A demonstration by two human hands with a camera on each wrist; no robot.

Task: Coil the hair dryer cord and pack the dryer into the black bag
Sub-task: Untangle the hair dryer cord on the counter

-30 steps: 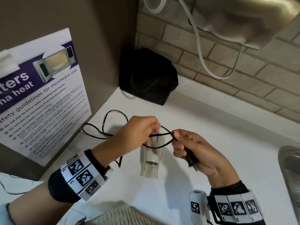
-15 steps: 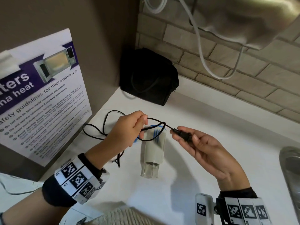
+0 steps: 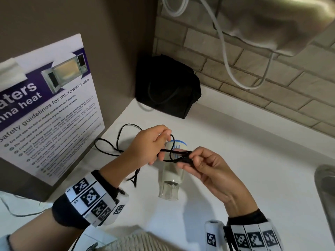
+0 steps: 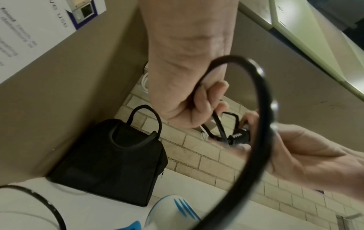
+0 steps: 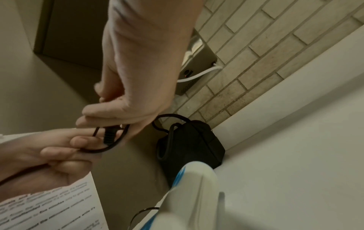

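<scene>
Well, both hands, L & R, pinch cord loops (plug end mostly hidden); dryer partly covered

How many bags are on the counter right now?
1: the black bag stands in the back corner of the counter, against the brick wall, beyond both hands.

Counter: smooth white surface, faint sheen. Black bag, at eleven o'clock on the counter: matt woven cloth, with rounded handles of a smoother finish. Hair dryer: smooth white plastic body with blue markings, clear plastic nozzle end. Cord: thin black sheath, slightly glossy. Wall: pale brick, rough and matt, recessed joints. Poster, at nine o'clock: printed paper, low sheen. Sink, at three o'clock: brushed metal.
</scene>
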